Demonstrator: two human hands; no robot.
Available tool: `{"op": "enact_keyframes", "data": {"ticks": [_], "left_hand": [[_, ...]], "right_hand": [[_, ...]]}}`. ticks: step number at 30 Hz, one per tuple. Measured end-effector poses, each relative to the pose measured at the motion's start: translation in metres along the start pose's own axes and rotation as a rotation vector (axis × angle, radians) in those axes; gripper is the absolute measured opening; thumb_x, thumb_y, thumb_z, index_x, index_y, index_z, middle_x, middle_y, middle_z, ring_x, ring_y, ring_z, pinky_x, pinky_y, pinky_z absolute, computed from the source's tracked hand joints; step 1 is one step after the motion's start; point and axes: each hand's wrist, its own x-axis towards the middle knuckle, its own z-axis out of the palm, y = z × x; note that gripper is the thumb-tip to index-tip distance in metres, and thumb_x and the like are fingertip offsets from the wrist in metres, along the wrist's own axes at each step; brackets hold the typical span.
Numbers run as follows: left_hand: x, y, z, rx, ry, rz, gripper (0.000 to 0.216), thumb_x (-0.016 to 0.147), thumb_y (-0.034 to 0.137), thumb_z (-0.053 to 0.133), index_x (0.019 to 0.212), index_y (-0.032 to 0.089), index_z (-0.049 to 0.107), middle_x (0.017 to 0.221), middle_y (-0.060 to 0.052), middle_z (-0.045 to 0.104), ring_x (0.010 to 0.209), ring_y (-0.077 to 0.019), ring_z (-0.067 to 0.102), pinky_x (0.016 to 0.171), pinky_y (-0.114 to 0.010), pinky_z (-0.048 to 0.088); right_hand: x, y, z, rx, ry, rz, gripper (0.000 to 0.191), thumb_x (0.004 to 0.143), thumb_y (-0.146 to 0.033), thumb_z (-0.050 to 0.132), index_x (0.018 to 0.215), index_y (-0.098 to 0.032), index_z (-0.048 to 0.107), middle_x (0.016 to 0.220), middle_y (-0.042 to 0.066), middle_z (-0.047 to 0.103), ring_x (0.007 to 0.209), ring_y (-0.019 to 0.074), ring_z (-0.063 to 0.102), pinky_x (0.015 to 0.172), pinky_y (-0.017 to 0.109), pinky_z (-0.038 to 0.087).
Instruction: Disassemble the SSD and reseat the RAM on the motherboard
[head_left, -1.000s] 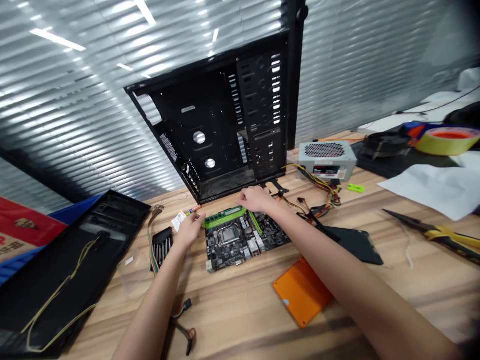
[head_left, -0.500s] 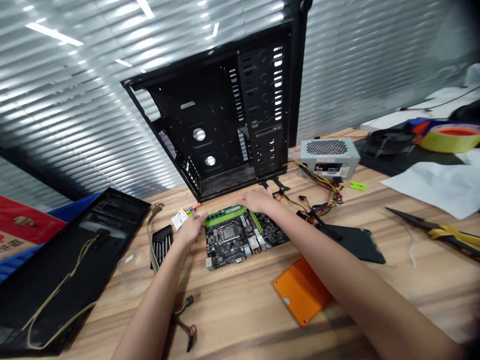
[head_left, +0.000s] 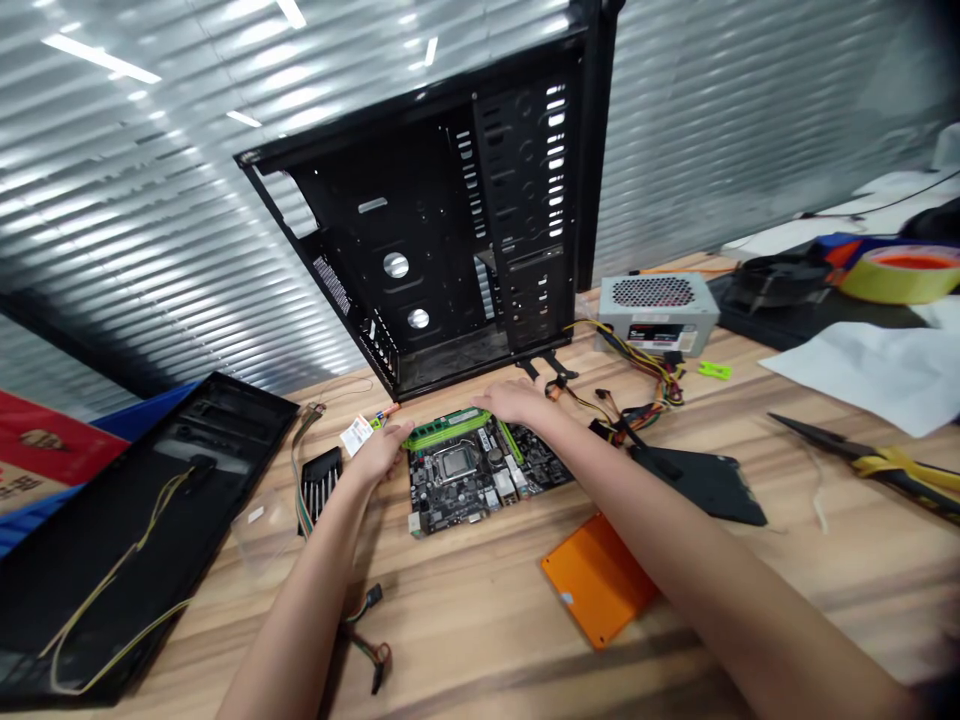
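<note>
A black motherboard (head_left: 480, 482) lies flat on the wooden table (head_left: 480, 640), just in front of an empty black PC case (head_left: 450, 250) that stands open towards me. A green RAM stick (head_left: 448, 430) sits along the board's far edge. My left hand (head_left: 384, 450) is at the stick's left end, with its fingers curled against it. My right hand (head_left: 516, 400) rests on the stick's right end, its fingers pressed together on top. The CPU socket (head_left: 454, 465) is uncovered between my hands.
A black side panel (head_left: 112, 520) lies at the left, with a screwdriver bit set (head_left: 322, 482) beside it. A grey power supply (head_left: 654, 312) with loose cables stands right of the case. An orange plate (head_left: 596, 580), a black drive (head_left: 701, 482), yellow-handled pliers (head_left: 889, 467) and a tape roll (head_left: 900, 272) are at the right.
Both hands stay on the ends of the RAM stick. The view has shifted slightly, and nothing on the table has moved.
</note>
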Motion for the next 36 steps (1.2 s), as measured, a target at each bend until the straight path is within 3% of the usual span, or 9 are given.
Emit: {"op": "enact_keyframes", "data": {"ticks": [5,15,25,32,36], "left_hand": [[0.002,-0.001,-0.001,-0.045,-0.017,0.014,0.045,0.079,0.064,0.051,0.073,0.021,0.041,0.047,0.009,0.038,0.028,-0.0065,0.033,0.027,-0.017,0.021],[0.002,-0.003,-0.001,-0.104,-0.037,0.029,0.041,0.081,0.060,0.051,0.072,0.021,0.040,0.048,0.008,0.039,0.029,-0.0052,0.032,0.028,-0.016,0.020],[0.003,0.000,0.003,-0.115,-0.025,0.017,0.033,0.089,0.050,0.044,0.073,0.021,0.038,0.047,0.009,0.037,0.030,-0.0059,0.031,0.030,-0.016,0.021],[0.003,0.001,0.004,-0.054,-0.004,-0.028,0.033,0.089,0.050,0.040,0.074,0.021,0.041,0.047,0.007,0.039,0.030,-0.0080,0.034,0.032,-0.018,0.024],[0.004,0.002,0.002,0.047,0.068,-0.042,0.037,0.089,0.051,0.038,0.068,0.021,0.043,0.047,0.004,0.042,0.032,-0.0111,0.040,0.033,-0.022,0.027]], "right_hand": [[0.002,-0.001,-0.002,0.013,-0.009,0.036,0.061,0.094,-0.059,0.032,0.121,-0.015,0.064,0.135,0.017,0.054,0.125,0.0383,0.046,0.104,0.058,0.021],[0.011,0.002,0.004,0.109,-0.007,-0.016,0.045,0.094,-0.054,0.037,0.110,-0.026,0.069,0.130,0.009,0.059,0.120,0.0338,0.052,0.103,0.058,0.025],[0.014,0.001,0.007,0.115,-0.002,-0.062,0.042,0.095,-0.045,0.038,0.112,-0.020,0.068,0.128,0.014,0.059,0.119,0.0344,0.052,0.102,0.053,0.029],[0.016,0.005,0.006,0.107,-0.002,-0.078,0.048,0.092,-0.052,0.038,0.107,-0.020,0.070,0.124,0.014,0.062,0.116,0.0359,0.054,0.101,0.055,0.029],[0.013,0.004,0.002,0.119,0.039,-0.037,0.045,0.089,-0.054,0.044,0.105,-0.021,0.070,0.119,0.012,0.065,0.113,0.0336,0.057,0.101,0.053,0.031]]}}
